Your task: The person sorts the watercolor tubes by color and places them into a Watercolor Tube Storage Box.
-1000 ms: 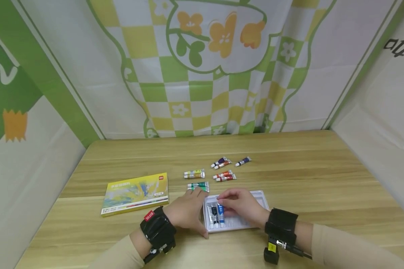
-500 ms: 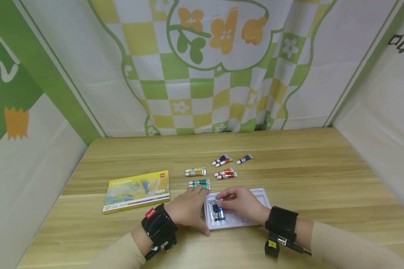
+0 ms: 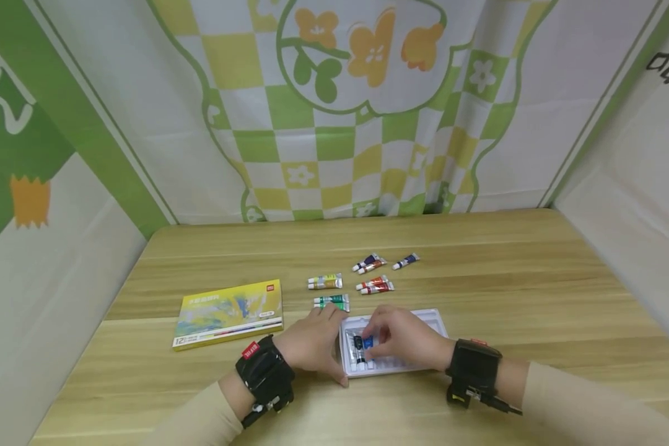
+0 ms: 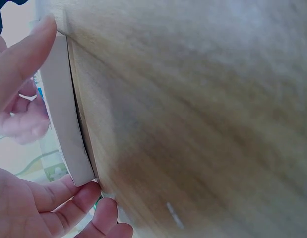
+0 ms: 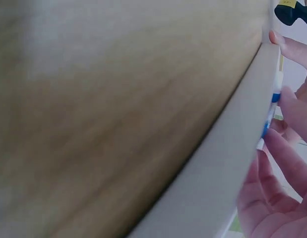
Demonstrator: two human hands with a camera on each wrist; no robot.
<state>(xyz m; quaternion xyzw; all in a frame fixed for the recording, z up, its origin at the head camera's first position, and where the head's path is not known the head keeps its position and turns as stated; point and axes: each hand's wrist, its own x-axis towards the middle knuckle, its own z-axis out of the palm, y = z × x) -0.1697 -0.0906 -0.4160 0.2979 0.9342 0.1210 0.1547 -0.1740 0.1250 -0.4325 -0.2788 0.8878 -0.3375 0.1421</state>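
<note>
My left hand (image 3: 314,341) holds the left end of a white plastic tray (image 3: 438,317), thumb at the near corner and fingers at the far one. The left wrist view shows them on either end of the tray's side wall (image 4: 68,114). Inside the tray's left part lie a white-capped clear or white paint tube (image 3: 350,349), a black paint tube (image 3: 359,344) and a blue paint tube (image 3: 368,342), side by side. My right hand (image 3: 406,337) pinches the blue tube, thumb towards its cap and fingers towards its far end, partly hiding it.
Two green paint tubes (image 3: 331,300) lie just beyond my left fingers. Farther back are yellow and ochre tubes (image 3: 325,282), red tubes (image 3: 376,285), purple and brown tubes (image 3: 369,263), and a lone dark blue tube (image 3: 406,261). A yellow paint box (image 3: 228,313) lies left on the wooden table.
My right thumb has shifted from the blue tube's far end towards its cap, and the fingers now spread along it. The tube lies lower in the tray. My left hand stays put.
</note>
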